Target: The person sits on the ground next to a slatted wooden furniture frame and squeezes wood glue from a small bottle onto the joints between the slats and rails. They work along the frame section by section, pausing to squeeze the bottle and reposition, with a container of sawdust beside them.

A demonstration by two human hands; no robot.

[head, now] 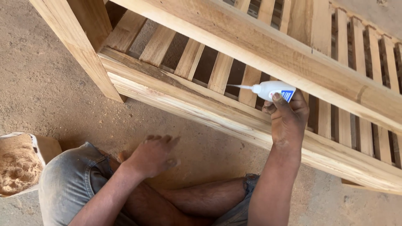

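Observation:
My right hand [288, 119] grips a small white glue bottle [271, 89] with a blue label. Its thin nozzle points left toward a slat of the wooden slatted frame [217, 109]. The hand hovers over the frame's lower rail. My left hand [153, 155] hangs loose above my knee, fingers curled and slightly blurred, holding nothing. I sit on the ground in grey shorts, legs folded in front of the frame.
A bag of sawdust [19, 165] stands at my left. A thick wooden leg [79, 46] of the frame rises at upper left. Sandy dirt floor [42, 83] surrounds the frame.

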